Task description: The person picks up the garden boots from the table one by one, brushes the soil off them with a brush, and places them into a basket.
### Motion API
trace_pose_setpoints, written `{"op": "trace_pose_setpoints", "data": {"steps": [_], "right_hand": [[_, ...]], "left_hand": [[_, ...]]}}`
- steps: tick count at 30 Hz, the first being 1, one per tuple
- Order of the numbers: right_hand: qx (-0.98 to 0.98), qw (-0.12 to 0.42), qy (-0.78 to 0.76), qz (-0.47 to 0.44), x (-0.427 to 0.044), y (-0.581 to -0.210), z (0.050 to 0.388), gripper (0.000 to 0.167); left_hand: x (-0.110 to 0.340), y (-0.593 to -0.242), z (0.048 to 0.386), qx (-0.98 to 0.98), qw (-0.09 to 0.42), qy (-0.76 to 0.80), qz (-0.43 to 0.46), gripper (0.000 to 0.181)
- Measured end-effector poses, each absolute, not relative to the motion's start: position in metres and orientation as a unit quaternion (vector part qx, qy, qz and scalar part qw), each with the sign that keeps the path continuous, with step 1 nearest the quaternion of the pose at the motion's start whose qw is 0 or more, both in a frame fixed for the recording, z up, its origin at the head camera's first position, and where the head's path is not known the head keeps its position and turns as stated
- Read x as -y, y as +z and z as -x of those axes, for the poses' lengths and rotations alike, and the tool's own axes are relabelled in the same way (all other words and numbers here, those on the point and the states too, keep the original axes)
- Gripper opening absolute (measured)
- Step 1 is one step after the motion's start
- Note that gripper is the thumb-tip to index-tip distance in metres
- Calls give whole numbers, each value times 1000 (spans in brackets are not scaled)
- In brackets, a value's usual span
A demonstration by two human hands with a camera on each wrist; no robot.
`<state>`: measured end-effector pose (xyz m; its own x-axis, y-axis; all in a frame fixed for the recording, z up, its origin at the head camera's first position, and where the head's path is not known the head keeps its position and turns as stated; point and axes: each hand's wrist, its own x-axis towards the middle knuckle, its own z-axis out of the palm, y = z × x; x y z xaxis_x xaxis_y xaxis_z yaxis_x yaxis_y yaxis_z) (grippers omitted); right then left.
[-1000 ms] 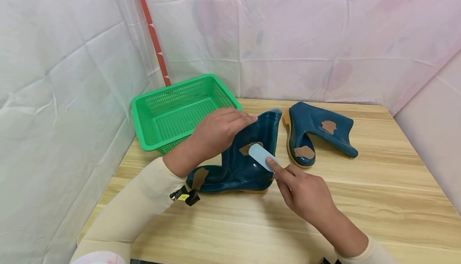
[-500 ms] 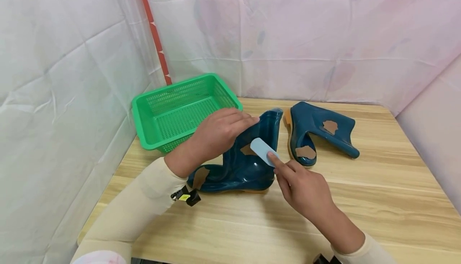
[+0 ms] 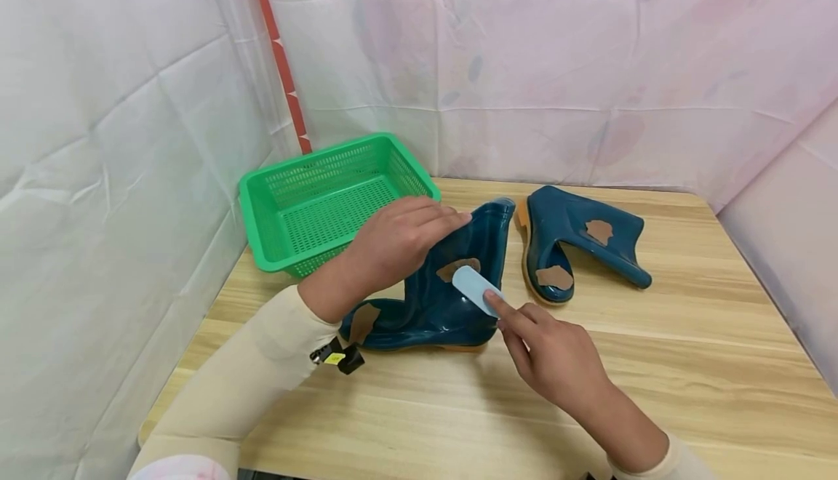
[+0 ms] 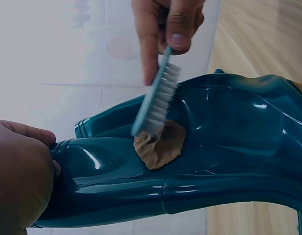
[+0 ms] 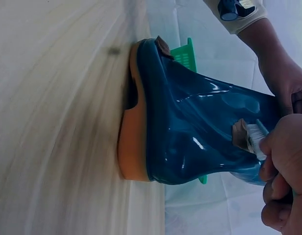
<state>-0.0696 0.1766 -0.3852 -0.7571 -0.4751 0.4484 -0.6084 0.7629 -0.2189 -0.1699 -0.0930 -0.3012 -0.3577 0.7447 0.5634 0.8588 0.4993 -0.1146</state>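
A dark teal rain boot [image 3: 452, 324] stands upright on its tan sole, toe to the left. My left hand [image 3: 406, 236] grips the top of its shaft. Between the fingers and thumb of my right hand [image 3: 556, 353] is a light blue scrub brush [image 3: 474, 289], index finger stretched along its back. In the left wrist view the brush's pale bristles [image 4: 163, 98] touch a lumpy brown patch [image 4: 165, 147] on the shaft. Another brown patch [image 3: 363, 322] sits on the toe. The right wrist view shows the boot's heel [image 5: 134, 152] resting on the table.
A second teal boot [image 3: 563, 214] with two brown patches lies on its side at the back right. Behind my left hand stands a green perforated basket [image 3: 262, 247]. The wooden table [image 3: 687, 364] ends at white sheeting [image 3: 537, 51] at the back and sides.
The brush first moved slightly up the shaft, covering more of the brown patch, then came back down to its lower edge. My left hand and the boot stay practically in place.
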Motion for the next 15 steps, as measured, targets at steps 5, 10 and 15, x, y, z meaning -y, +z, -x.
{"op": "trace_pose_setpoints", "data": {"steps": [5, 10, 15], "right_hand": [[901, 250, 184, -302, -177, -379, 73, 45], [899, 273, 172, -297, -176, -375, 77, 54], [912, 238, 166, -290, -177, -378, 75, 48]], "left_hand": [[93, -301, 170, 817, 288, -103, 490, 37], [93, -301, 168, 810, 295, -103, 495, 36], [92, -300, 167, 809, 295, -103, 497, 35]]}}
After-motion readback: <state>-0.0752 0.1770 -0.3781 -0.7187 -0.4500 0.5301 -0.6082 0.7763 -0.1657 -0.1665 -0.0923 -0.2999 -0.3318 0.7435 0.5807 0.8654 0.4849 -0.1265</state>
